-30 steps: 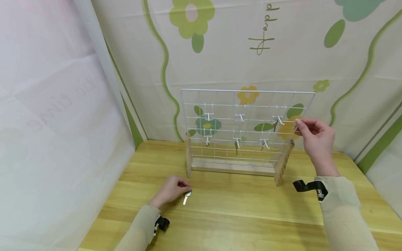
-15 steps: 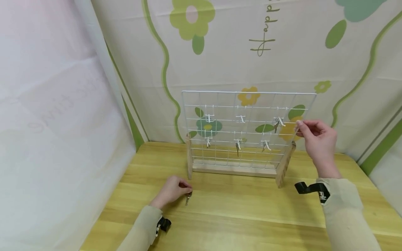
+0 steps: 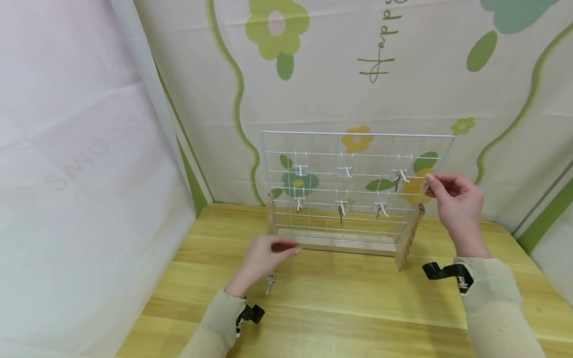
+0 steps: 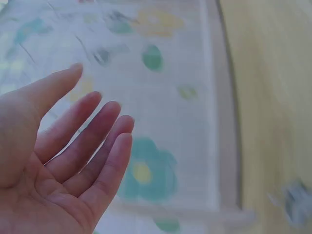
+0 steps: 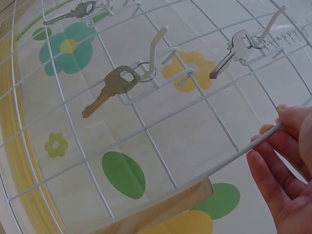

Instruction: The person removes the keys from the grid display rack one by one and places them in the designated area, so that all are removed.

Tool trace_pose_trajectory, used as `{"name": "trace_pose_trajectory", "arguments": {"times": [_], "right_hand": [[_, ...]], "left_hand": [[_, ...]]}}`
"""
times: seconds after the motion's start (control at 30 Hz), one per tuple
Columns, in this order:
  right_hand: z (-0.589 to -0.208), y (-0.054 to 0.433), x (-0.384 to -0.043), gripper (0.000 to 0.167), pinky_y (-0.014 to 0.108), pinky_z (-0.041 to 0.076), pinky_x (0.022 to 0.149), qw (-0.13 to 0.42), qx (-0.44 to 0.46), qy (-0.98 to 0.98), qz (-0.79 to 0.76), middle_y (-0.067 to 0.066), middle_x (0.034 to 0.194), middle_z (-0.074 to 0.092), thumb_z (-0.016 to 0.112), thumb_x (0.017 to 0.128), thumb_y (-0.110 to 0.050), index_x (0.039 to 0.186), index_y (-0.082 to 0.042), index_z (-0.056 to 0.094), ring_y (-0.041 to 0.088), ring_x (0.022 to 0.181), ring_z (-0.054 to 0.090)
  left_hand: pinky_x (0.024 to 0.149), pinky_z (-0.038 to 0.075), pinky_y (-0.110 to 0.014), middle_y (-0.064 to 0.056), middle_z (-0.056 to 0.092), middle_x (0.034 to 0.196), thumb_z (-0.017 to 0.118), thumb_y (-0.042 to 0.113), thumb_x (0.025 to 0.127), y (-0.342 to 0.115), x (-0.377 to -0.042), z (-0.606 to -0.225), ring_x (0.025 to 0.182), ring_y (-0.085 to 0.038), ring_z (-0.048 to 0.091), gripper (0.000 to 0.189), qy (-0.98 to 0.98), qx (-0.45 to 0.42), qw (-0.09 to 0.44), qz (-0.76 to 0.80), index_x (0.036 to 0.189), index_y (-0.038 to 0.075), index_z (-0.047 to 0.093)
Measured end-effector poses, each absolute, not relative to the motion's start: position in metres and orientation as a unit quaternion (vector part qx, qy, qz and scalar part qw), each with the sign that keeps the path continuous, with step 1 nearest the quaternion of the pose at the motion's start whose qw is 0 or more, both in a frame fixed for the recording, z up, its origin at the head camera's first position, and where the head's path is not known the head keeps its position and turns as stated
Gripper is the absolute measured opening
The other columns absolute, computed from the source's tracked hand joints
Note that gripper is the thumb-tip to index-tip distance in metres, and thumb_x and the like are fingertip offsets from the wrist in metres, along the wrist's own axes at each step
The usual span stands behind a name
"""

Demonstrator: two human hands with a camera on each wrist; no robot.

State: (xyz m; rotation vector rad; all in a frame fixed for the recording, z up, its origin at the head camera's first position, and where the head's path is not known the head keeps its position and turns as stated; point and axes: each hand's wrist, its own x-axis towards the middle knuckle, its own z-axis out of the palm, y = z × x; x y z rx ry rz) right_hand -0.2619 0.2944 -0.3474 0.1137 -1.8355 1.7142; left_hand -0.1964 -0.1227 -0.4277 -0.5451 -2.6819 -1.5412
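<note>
My right hand pinches the right side wire of the white wire grid rack between thumb and fingers. The rack stands upright in a wooden base. My left hand holds nothing; its fingers are spread and gently bent in front of the base's left end. Behind that wrist, a silver key with a ring lies on the table. It shows blurred as a metallic key in the left wrist view. On the rack's hooks hang several keys, including a brassy key and a silver-coloured key.
Two upper hooks, the left hook and the middle hook, show no key. The wooden table extends in front of the rack. A patterned cloth hangs close behind, and a white cloth borders the left.
My left hand has let go of the key on the table, opened, and moved up and right toward the rack. My right hand keeps its grip on the rack's side wire.
</note>
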Motion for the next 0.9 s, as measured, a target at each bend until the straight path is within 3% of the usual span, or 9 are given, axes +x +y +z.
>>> {"name": "trace_pose_trajectory", "arguments": {"times": [0.2,0.3,0.7,0.9], "right_hand": [[-0.35,0.296,-0.263,0.023,0.019,0.058,0.071,0.321,0.047,-0.701,0.635,0.007,0.091,0.074,0.075,0.092,-0.008,0.103,0.012,0.07,0.015,0.078,0.07],[-0.349,0.296,-0.263,0.022,0.019,0.058,0.07,0.323,0.054,-0.696,0.639,0.006,0.091,0.073,0.075,0.092,-0.007,0.102,0.012,0.07,0.014,0.077,0.07],[-0.354,0.296,-0.263,0.024,0.02,0.058,0.071,0.326,0.056,-0.718,0.613,0.006,0.093,0.073,0.074,0.094,-0.009,0.104,0.012,0.069,0.013,0.077,0.07],[-0.353,0.296,-0.266,0.025,0.019,0.058,0.071,0.337,0.052,-0.735,0.586,0.004,0.094,0.073,0.073,0.095,-0.011,0.106,0.012,0.069,0.011,0.078,0.07]], "left_hand": [[0.077,0.06,-0.029,0.008,0.075,0.102,0.078,0.031,0.093,-0.082,-0.198,-0.403,0.088,-0.01,0.071,0.025,-0.802,-0.22,0.02,-0.555,0.111,0.013,0.079],[0.078,0.06,-0.03,0.008,0.075,0.103,0.079,0.032,0.093,-0.064,-0.199,-0.393,0.09,-0.01,0.071,0.024,-0.78,-0.235,0.026,-0.58,0.111,0.016,0.079],[0.095,0.055,-0.031,0.005,0.07,0.123,0.08,0.026,0.092,0.014,-0.212,-0.37,0.107,-0.005,0.066,0.039,-0.726,-0.274,0.051,-0.629,0.128,0.016,0.071],[0.092,0.054,-0.024,0.005,0.07,0.121,0.079,0.027,0.092,0.048,-0.23,-0.349,0.106,-0.007,0.067,0.042,-0.722,-0.261,0.06,-0.638,0.132,0.015,0.069]]}}
